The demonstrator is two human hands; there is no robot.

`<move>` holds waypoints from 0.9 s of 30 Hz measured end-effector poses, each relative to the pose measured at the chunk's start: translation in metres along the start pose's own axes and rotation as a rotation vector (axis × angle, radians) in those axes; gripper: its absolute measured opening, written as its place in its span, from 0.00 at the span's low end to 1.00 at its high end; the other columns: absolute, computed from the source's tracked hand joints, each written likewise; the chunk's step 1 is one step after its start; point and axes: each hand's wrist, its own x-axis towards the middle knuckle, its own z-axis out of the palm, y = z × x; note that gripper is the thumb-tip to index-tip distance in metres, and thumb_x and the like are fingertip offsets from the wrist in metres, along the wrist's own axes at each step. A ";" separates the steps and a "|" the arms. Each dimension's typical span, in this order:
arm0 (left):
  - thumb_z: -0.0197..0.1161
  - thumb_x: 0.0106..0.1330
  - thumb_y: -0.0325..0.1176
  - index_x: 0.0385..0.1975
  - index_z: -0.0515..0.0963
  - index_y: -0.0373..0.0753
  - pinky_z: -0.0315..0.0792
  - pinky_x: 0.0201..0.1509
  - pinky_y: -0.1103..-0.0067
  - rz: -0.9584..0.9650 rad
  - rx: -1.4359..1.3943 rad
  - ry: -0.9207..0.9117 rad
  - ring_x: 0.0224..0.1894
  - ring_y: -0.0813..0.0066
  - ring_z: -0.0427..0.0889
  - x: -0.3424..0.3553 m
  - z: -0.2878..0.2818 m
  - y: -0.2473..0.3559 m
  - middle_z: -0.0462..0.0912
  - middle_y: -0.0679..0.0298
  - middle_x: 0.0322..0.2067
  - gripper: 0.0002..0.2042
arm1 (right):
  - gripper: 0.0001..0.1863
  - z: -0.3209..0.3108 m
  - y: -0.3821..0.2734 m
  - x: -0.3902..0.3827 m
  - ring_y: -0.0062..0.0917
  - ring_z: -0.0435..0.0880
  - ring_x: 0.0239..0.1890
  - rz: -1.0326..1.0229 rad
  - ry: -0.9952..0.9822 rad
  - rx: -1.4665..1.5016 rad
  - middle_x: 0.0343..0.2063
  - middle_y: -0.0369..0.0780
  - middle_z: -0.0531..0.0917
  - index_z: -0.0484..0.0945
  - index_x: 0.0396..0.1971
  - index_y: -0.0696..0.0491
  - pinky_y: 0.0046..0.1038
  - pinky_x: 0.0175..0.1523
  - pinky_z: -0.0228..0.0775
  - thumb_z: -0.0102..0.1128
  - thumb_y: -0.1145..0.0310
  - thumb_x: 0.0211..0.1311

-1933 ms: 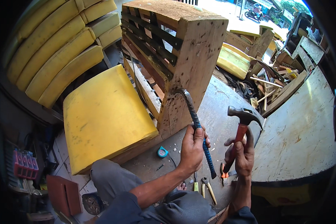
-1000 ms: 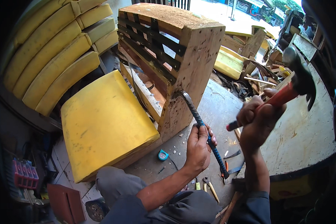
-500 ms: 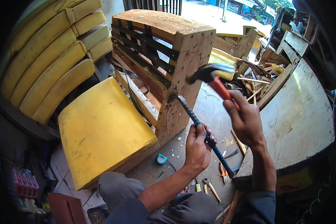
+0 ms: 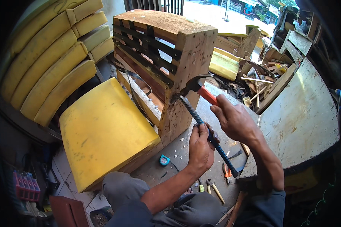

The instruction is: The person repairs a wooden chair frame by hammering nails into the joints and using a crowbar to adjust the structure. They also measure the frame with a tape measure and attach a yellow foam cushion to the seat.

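Note:
My left hand [image 4: 201,147] is wrapped round a pry bar [image 4: 193,114] with a blue-wrapped shaft. The bar's curved upper end presses against the near face of a wooden seat frame [image 4: 185,75], beside its inner edge. In my right hand [image 4: 236,118] is a claw hammer [image 4: 207,94] with a red handle. The hammer's head is right at the bend of the bar; whether they touch I cannot make out. Dark webbing straps [image 4: 147,41] cross the frame's open back, and a yellow foam cushion [image 4: 106,132] covers the seat.
On the floor lie a turquoise tape measure [image 4: 164,160], orange-handled pliers [image 4: 227,173] and pincers [image 4: 215,191]. Curved yellow foam pieces [image 4: 49,64] stand at the left. A pale panel [image 4: 301,125] is close on the right, with scrap wood [image 4: 272,83] behind it.
My right hand has swung the hammer down and left, from above the pry bar to its bent end. My left hand and the bar have hardly moved.

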 end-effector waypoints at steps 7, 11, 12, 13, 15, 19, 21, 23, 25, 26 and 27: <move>0.47 0.79 0.40 0.42 0.67 0.41 0.72 0.43 0.70 -0.005 0.004 0.011 0.34 0.73 0.72 -0.003 -0.001 0.003 0.71 0.65 0.34 0.09 | 0.15 -0.006 0.004 -0.001 0.53 0.81 0.28 0.100 0.009 0.077 0.19 0.53 0.78 0.70 0.45 0.50 0.48 0.30 0.66 0.48 0.54 0.75; 0.48 0.79 0.41 0.42 0.68 0.41 0.73 0.46 0.68 -0.009 -0.008 -0.037 0.35 0.72 0.74 0.000 -0.006 0.007 0.72 0.64 0.35 0.10 | 0.16 0.000 0.040 -0.041 0.47 0.80 0.22 0.153 0.160 0.077 0.16 0.49 0.78 0.76 0.41 0.54 0.43 0.30 0.67 0.52 0.55 0.73; 0.48 0.79 0.41 0.42 0.68 0.41 0.74 0.47 0.67 -0.031 -0.009 -0.029 0.36 0.72 0.75 -0.003 -0.009 0.005 0.73 0.64 0.35 0.10 | 0.15 0.014 0.055 -0.061 0.37 0.77 0.18 0.300 0.188 0.260 0.14 0.44 0.75 0.76 0.43 0.54 0.36 0.27 0.65 0.53 0.57 0.73; 0.48 0.79 0.41 0.43 0.69 0.40 0.75 0.49 0.66 -0.039 0.000 -0.030 0.37 0.71 0.75 -0.006 -0.010 0.006 0.73 0.63 0.35 0.10 | 0.15 0.037 0.072 -0.088 0.27 0.73 0.17 0.416 0.230 0.450 0.15 0.41 0.72 0.76 0.43 0.54 0.33 0.26 0.63 0.53 0.57 0.73; 0.48 0.79 0.41 0.43 0.69 0.40 0.76 0.52 0.64 -0.035 0.035 -0.049 0.39 0.69 0.77 -0.005 -0.008 0.014 0.74 0.63 0.36 0.11 | 0.16 0.093 0.099 -0.155 0.24 0.72 0.19 0.637 0.176 0.570 0.17 0.42 0.74 0.78 0.43 0.56 0.32 0.27 0.64 0.52 0.57 0.74; 0.49 0.79 0.41 0.46 0.71 0.38 0.76 0.55 0.64 -0.074 0.282 -0.067 0.42 0.66 0.80 -0.007 -0.010 0.025 0.77 0.60 0.39 0.12 | 0.17 0.225 0.091 -0.313 0.58 0.82 0.40 0.969 -0.036 0.287 0.31 0.58 0.83 0.80 0.45 0.56 0.54 0.46 0.71 0.56 0.59 0.66; 0.50 0.78 0.42 0.47 0.73 0.35 0.75 0.54 0.69 -0.061 0.508 -0.057 0.44 0.67 0.81 -0.007 -0.012 0.040 0.80 0.59 0.40 0.15 | 0.18 0.253 0.069 -0.341 0.58 0.81 0.44 1.124 -0.193 0.221 0.35 0.60 0.82 0.80 0.46 0.58 0.53 0.49 0.71 0.57 0.60 0.65; 0.51 0.78 0.44 0.46 0.76 0.33 0.75 0.51 0.73 -0.037 1.142 -0.089 0.42 0.70 0.82 -0.003 -0.011 0.066 0.83 0.58 0.38 0.17 | 0.28 0.253 0.053 -0.354 0.51 0.77 0.57 1.072 -0.224 0.152 0.51 0.60 0.77 0.75 0.56 0.61 0.46 0.58 0.70 0.62 0.55 0.63; 0.53 0.77 0.46 0.42 0.81 0.30 0.74 0.43 0.78 0.013 1.692 -0.108 0.37 0.77 0.83 -0.009 0.006 0.098 0.86 0.60 0.30 0.22 | 0.33 0.229 0.039 -0.321 0.47 0.73 0.61 0.955 0.142 0.610 0.57 0.54 0.73 0.71 0.60 0.60 0.44 0.64 0.66 0.62 0.51 0.63; 0.54 0.76 0.47 0.38 0.83 0.30 0.74 0.40 0.78 0.044 1.841 -0.073 0.32 0.79 0.82 -0.006 0.024 0.099 0.85 0.61 0.26 0.22 | 0.35 0.216 0.041 -0.297 0.45 0.72 0.63 0.914 0.370 0.801 0.59 0.51 0.72 0.69 0.62 0.59 0.43 0.66 0.64 0.63 0.48 0.63; 0.54 0.76 0.46 0.35 0.83 0.31 0.72 0.37 0.80 0.152 1.735 0.010 0.31 0.81 0.80 -0.009 0.036 0.111 0.83 0.63 0.24 0.22 | 0.36 0.207 0.034 -0.268 0.42 0.72 0.62 0.714 0.632 1.192 0.59 0.49 0.71 0.68 0.62 0.59 0.44 0.68 0.61 0.61 0.46 0.65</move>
